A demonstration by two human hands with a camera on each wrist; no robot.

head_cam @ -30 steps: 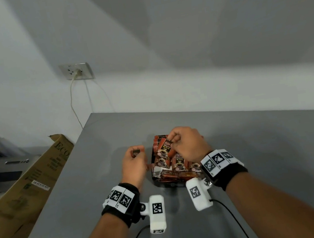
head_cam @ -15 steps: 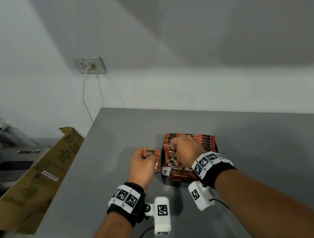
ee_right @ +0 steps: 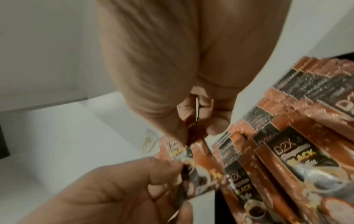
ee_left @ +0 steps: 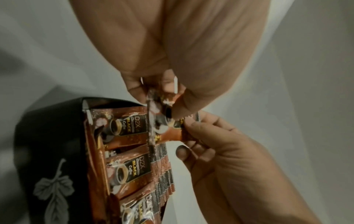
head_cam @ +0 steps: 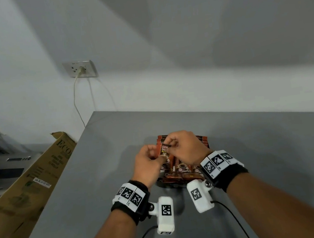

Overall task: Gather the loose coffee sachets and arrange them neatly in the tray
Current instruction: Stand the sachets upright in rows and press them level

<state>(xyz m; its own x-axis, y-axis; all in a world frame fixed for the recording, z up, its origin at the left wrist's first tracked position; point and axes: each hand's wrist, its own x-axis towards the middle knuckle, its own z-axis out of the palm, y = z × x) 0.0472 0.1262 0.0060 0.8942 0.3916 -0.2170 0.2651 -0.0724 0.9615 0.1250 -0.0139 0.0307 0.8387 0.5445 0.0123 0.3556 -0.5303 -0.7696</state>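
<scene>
held item: one coffee sachet (head_cam: pixel 164 151) is held above the L edge of the tray (ee_left: pixel 49 136), pinched at both ends.
L hand (head_cam: pixel 148 165): thumb + forefinger are closed on the sachet's near/lower end; the other fingers are curled.
R hand (head_cam: pixel 183 147): fingertips are pinched on the sachet's far/top edge; the remaining fingers are loosely bent.
long axis: runs roughly near-to-far between the two pinches, approx. parallel to the filed sachets (ee_right: pixel 287 151).
direction to slot: the tray lies to the R of and below the held sachet; R hand is already over it, so R hand is judged the nearer for lowering.
tray contents: the filed sachets are stood on edge, overlapped in rows, tops at a similar height; the tray appears nearly full.
open room: a gap is seen only at the L end of the row, next to the tray wall; its depth cannot be told.
edges: tray wall is dark w/ a leaf motif; the sachet's lower end must clear this rim before it is slid down (judgement).
surroundings: the grey table (head_cam: pixel 275 153) is open on all sides of the tray; a cardboard box (head_cam: pixel 31 183) sits well apart at L, a wall socket (head_cam: pixel 80 69) behind.
risk: neighbouring sachet tops may be snagged if the entry is tilted.
</scene>
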